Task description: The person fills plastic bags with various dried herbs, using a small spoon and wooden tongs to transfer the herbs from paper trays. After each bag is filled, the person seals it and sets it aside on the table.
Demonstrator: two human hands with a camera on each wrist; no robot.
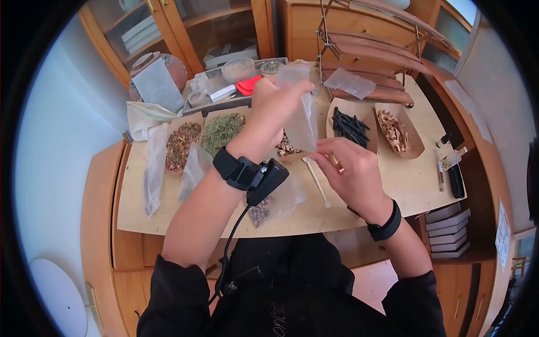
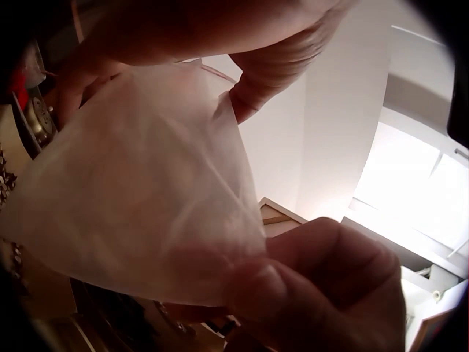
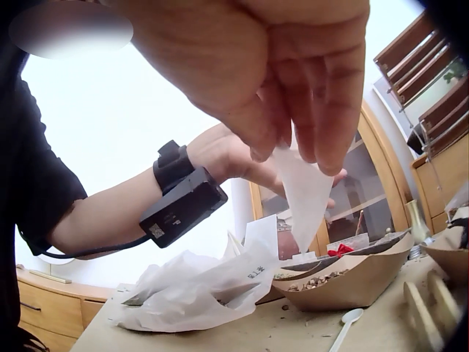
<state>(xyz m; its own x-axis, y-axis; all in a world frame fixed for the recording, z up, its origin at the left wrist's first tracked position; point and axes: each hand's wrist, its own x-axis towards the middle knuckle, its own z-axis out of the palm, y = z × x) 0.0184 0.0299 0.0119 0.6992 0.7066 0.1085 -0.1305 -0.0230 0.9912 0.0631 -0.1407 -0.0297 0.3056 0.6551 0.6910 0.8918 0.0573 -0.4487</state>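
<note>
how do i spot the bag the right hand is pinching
Start at the pale wooden table, then look above it to the left hand and right hand. Between them is a cloudy plastic bag, one corner pinched by the right hand. Unlike the other plastic bags lying around, it is held up in the air.

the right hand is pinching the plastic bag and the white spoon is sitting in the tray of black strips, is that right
Not the spoon's place: the head view shows the white spoon lying on the table. The right hand is indeed pinching the plastic bag.
</note>
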